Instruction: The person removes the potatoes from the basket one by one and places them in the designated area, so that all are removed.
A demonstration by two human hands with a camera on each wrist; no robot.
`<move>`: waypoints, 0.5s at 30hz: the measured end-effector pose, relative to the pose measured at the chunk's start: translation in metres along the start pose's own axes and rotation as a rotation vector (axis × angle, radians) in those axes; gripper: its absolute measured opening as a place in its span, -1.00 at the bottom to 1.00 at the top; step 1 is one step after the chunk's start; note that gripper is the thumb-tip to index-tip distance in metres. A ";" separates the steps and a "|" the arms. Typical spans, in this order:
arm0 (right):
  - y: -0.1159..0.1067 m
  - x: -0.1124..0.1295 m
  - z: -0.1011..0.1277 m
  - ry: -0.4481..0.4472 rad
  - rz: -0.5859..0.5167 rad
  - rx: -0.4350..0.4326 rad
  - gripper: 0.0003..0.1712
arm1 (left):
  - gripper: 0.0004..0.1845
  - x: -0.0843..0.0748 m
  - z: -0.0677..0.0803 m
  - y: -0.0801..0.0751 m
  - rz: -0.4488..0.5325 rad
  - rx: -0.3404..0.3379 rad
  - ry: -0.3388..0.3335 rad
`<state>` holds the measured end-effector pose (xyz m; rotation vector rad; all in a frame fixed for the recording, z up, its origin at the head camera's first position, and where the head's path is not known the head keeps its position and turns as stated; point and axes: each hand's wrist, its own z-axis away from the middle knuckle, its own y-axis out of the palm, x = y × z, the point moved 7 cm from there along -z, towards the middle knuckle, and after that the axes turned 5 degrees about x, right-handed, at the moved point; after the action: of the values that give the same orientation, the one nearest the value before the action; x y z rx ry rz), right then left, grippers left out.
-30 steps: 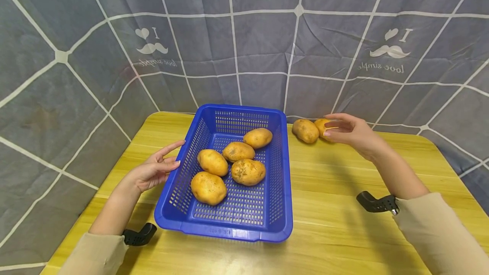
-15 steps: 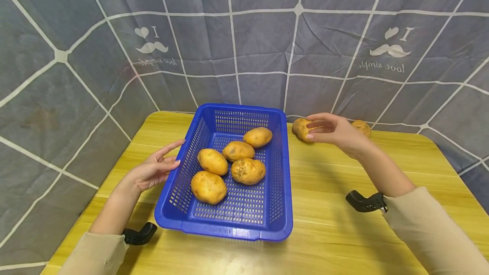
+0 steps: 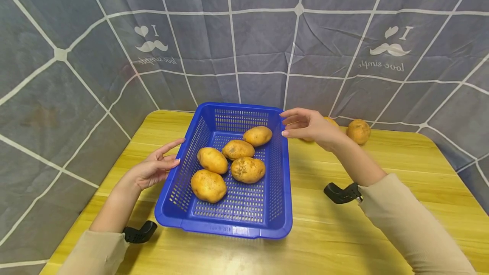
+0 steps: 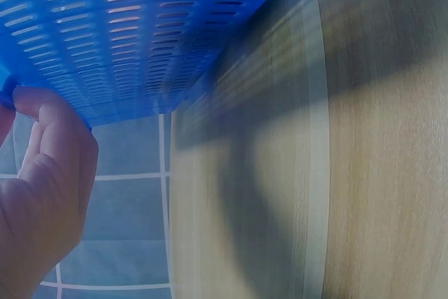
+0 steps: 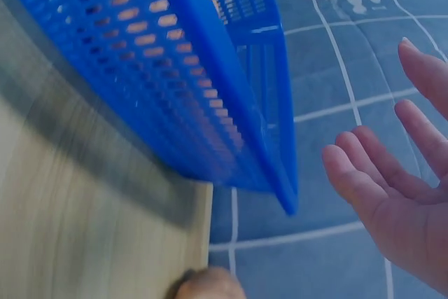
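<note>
A blue plastic basket with slotted walls holds several potatoes, among them a potato with dark marks. My left hand grips the basket's left rim; the left wrist view shows the fingers bent at that rim below the slotted side wall. At the far right corner of the basket, my right hand hovers with its fingers spread and nothing between them. In the right wrist view a gap shows between the right hand and the rim.
Behind the right hand, a potato lies on the wooden table by the back edge, with others partly hidden by the hand. A grey curtain with white lines hangs behind and at the left.
My right hand has moved left, from above the loose potatoes to the basket's right rim, uncovering the rightmost potato. The left hand and the basket stay nearly in place.
</note>
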<state>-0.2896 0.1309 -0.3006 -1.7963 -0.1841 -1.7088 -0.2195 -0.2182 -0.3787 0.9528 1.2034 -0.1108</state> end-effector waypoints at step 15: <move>0.040 0.005 -0.028 -0.017 -0.092 0.076 -0.41 | -0.43 0.000 0.000 -0.001 0.015 -0.006 -0.005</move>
<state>-0.2919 0.0825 -0.3112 -1.7714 -0.3395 -1.7266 -0.2199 -0.2191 -0.3798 0.9560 1.1910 -0.0974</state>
